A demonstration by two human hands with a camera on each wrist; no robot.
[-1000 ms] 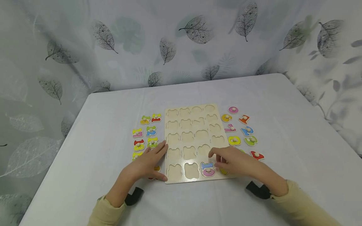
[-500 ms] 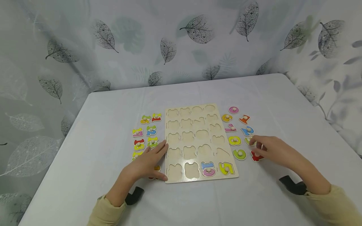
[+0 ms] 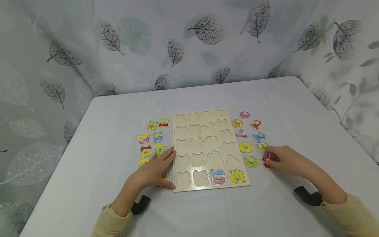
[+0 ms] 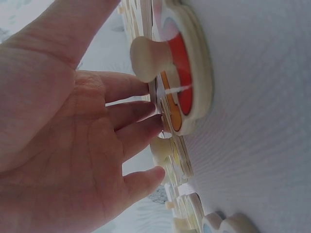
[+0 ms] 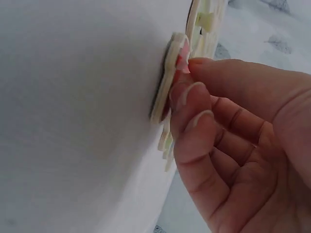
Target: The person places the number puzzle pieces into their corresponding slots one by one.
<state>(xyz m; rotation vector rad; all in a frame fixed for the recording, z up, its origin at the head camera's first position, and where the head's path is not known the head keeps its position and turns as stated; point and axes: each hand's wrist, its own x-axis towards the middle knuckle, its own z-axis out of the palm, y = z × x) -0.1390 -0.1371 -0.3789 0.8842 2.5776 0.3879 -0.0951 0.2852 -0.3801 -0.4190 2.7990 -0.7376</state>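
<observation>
My right hand [image 3: 288, 160] pinches the red number 4 puzzle piece [image 3: 265, 163] between thumb and fingertips at the right of the board. In the right wrist view the piece [image 5: 167, 80] stands close over the white cloth, its knob hidden by the fingers. My left hand [image 3: 155, 171] is spread out at the left edge of the wooden number board [image 3: 207, 148], fingertips and thumb right at that edge. Beneath its palm lies a red and orange piece with a round knob [image 4: 146, 59]. A yellow 5 [image 3: 237, 177] and a blue-and-pink 10 [image 3: 217, 177] sit in the board's front row.
Several loose number pieces lie right of the board, among them a green 9 [image 3: 251, 161], a yellow 8 [image 3: 245, 147] and a blue 2 [image 3: 259, 136]. Left of it are teen numbers, such as 11 [image 3: 163, 122] and 17 [image 3: 144, 138]. A leaf-patterned curtain [image 3: 139, 42] stands behind the table.
My right hand has left the yellow 5 in the board, moved right to the loose pieces and taken hold of the red 4, which has shifted slightly left. The left hand stays put.
</observation>
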